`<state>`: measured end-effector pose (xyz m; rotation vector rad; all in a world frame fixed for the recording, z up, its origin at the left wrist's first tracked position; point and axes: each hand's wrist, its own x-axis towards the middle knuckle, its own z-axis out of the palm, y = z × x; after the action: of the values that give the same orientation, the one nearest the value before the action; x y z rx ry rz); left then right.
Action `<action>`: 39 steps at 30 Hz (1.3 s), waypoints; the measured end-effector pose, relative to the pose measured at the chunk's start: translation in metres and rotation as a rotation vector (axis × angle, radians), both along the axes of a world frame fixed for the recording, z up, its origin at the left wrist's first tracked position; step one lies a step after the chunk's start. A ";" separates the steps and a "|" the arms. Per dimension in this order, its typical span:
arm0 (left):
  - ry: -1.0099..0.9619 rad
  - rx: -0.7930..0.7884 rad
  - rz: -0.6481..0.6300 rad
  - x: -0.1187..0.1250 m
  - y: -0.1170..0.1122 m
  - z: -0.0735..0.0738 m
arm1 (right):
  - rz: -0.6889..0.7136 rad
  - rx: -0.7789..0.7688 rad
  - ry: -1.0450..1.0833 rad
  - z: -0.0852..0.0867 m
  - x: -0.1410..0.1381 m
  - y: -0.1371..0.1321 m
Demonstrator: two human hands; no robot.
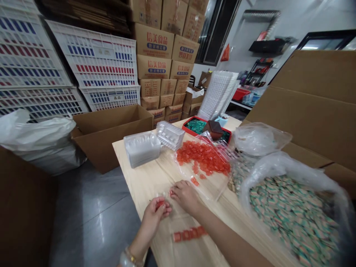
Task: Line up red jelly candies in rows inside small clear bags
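My left hand (pixel 154 217) is shut on a small red wrapped candy (pixel 160 204) above the pale wooden table (pixel 139 174). My right hand (pixel 185 196) sits just beside it, with a tiny red piece (pixel 171 193) pinched at its fingertips. Below the hands, a short row of red candies (pixel 189 233) lies on clear plastic film (pixel 178 252). Farther up the table is a heap of orange-red candies (pixel 203 157) on a clear bag. A large plastic bag of green-and-white wrapped sweets (pixel 292 215) stands to the right of my right arm.
Clear plastic trays (pixel 141 149) stand at the table's far left. A red tray of green candies (pixel 194 126) lies at the far end. A brown cardboard box (pixel 111 133) stands left of the table, before white crates (pixel 94 63) and stacked cartons (pixel 155 63).
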<state>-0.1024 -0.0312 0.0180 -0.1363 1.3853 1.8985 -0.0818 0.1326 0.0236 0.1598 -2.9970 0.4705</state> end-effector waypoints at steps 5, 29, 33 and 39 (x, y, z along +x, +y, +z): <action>0.039 -0.047 0.003 0.000 0.002 0.001 | -0.072 -0.144 -0.006 0.000 0.008 0.003; 0.451 -0.228 0.014 0.032 0.010 0.009 | -0.575 -1.252 -0.228 0.021 0.059 -0.054; 0.683 -0.225 -0.231 0.026 0.002 0.016 | -0.633 -1.373 -0.329 0.027 0.067 -0.049; 0.986 -0.352 -0.534 0.023 -0.006 0.042 | -0.518 -1.190 -0.362 0.039 0.069 -0.039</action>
<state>-0.0795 -0.0369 0.0598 1.0241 2.0955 1.2493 -0.0128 0.0934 0.0623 -0.8153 -2.3056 2.1547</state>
